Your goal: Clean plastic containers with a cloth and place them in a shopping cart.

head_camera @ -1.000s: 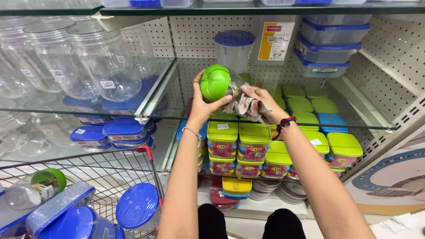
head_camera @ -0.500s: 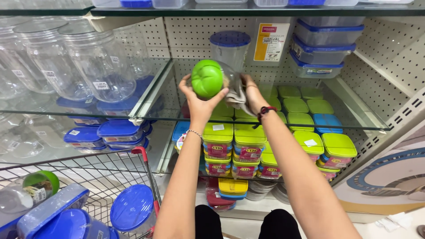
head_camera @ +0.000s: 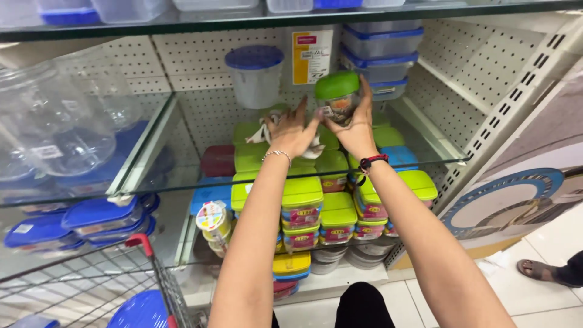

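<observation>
A clear jar with a green lid [head_camera: 337,92] stands upright on the glass shelf [head_camera: 419,159], and my right hand [head_camera: 357,124] is wrapped around its right side. My left hand [head_camera: 291,130], a thin bracelet at the wrist, rests with spread fingers on a crumpled white cloth [head_camera: 262,132] lying on the same shelf just left of the jar. A red and black band circles my right wrist. Under the glass sit stacks of green-lidded boxes [head_camera: 302,203].
A grey tub with a blue lid [head_camera: 255,74] stands behind my left hand. Clear boxes with blue rims [head_camera: 381,44] are stacked at the back right. Large clear jars [head_camera: 57,124] fill the left shelf. A wire cart with a red-cornered rim [head_camera: 143,243] is at lower left. Another person's sandalled foot [head_camera: 537,269] is at right.
The green-lidded jar went from my raised left hand down to the back of the glass shelf, now under my right hand. The cloth is now under my left hand.
</observation>
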